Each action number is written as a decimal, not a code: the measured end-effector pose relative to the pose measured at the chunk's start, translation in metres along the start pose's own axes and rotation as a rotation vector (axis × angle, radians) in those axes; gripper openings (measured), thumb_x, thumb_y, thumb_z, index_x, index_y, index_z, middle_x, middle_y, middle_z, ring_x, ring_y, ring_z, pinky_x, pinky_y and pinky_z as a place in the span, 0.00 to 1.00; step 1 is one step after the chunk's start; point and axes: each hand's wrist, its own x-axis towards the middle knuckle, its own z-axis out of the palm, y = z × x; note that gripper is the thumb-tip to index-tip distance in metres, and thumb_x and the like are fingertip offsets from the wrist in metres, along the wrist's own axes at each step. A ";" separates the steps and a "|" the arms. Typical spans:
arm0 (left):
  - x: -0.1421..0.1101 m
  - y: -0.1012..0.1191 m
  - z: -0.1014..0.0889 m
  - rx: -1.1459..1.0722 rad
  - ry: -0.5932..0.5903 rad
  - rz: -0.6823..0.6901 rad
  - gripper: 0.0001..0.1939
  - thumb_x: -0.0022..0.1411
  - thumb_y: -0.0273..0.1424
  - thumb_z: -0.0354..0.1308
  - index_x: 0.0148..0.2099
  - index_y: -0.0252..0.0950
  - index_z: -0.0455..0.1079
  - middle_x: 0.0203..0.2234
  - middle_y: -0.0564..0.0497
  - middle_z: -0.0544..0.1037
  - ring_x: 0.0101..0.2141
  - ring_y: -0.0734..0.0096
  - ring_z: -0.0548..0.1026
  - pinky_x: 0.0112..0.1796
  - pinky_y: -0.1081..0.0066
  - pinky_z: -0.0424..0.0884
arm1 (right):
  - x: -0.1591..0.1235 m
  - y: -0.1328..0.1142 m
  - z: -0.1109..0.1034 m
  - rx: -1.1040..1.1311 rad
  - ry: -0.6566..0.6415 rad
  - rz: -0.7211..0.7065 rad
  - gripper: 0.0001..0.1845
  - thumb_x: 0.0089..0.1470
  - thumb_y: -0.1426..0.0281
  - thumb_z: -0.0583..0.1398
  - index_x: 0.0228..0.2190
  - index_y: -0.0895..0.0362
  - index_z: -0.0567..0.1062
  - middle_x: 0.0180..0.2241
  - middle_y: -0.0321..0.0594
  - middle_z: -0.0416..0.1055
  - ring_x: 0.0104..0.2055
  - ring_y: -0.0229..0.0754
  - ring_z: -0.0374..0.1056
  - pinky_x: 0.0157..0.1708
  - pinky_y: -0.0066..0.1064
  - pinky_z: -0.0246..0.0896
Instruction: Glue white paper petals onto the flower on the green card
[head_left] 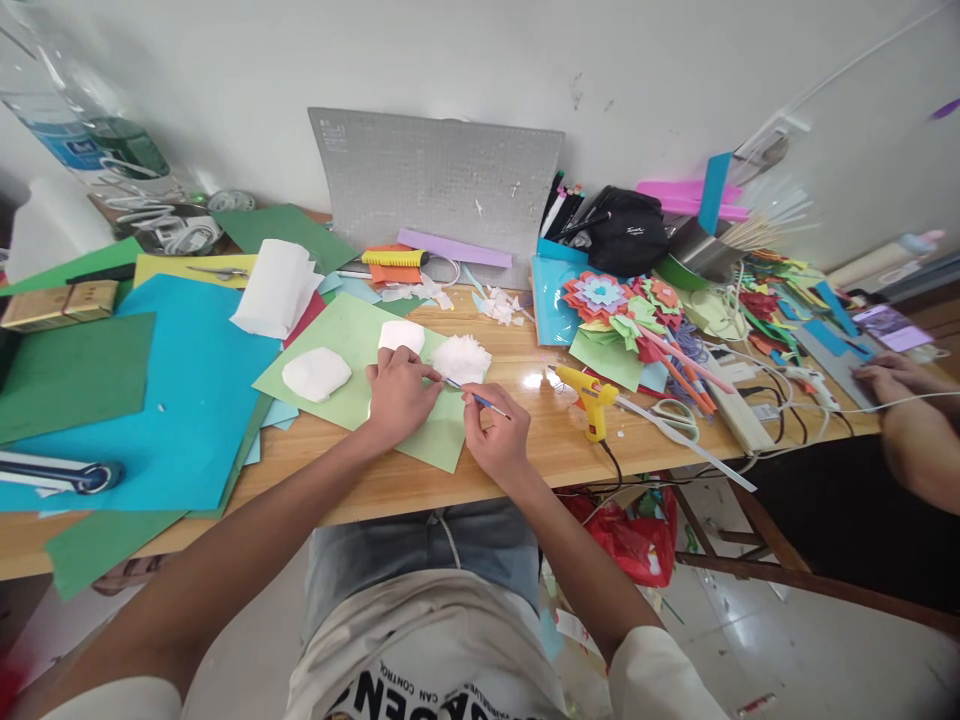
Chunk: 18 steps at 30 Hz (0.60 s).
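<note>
My left hand [405, 395], its fingers bent and close together, presses down on a white paper piece [401, 338] whose top edge shows past the knuckles; the rest is hidden. In my right hand [496, 435] is a thin blue pen-like tool [487, 402], pinched between thumb and fingers. Its tip points at my left thumb and fingertips; I cannot tell what it touches. Under both hands lies a light green sheet [352, 330]. An oval white paper piece [316, 375] is on the left, and a white one with a fringed edge [462, 357] sits on the right.
A yellow glue gun [596, 400] and scissors [679, 420] lie to the right, near paper flowers [600, 298]. On the left are blue paper [172, 390], a tissue stack [276, 288] and a stapler [56, 472]. Another person's hands [896, 380] are at far right.
</note>
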 end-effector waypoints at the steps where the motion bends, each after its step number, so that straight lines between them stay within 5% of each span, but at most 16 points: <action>1: 0.000 0.000 0.000 0.001 -0.001 0.000 0.09 0.58 0.38 0.60 0.37 0.44 0.80 0.40 0.44 0.71 0.48 0.50 0.63 0.44 0.53 0.61 | 0.000 0.000 0.000 -0.009 -0.010 0.000 0.11 0.59 0.71 0.52 0.39 0.53 0.73 0.34 0.44 0.75 0.39 0.44 0.71 0.41 0.36 0.67; 18: -0.001 0.005 0.001 0.046 0.012 -0.007 0.10 0.60 0.38 0.57 0.35 0.42 0.78 0.40 0.44 0.71 0.47 0.51 0.64 0.43 0.55 0.61 | 0.000 0.003 0.001 0.043 0.002 -0.134 0.11 0.57 0.77 0.53 0.40 0.55 0.71 0.35 0.44 0.72 0.39 0.43 0.69 0.40 0.35 0.67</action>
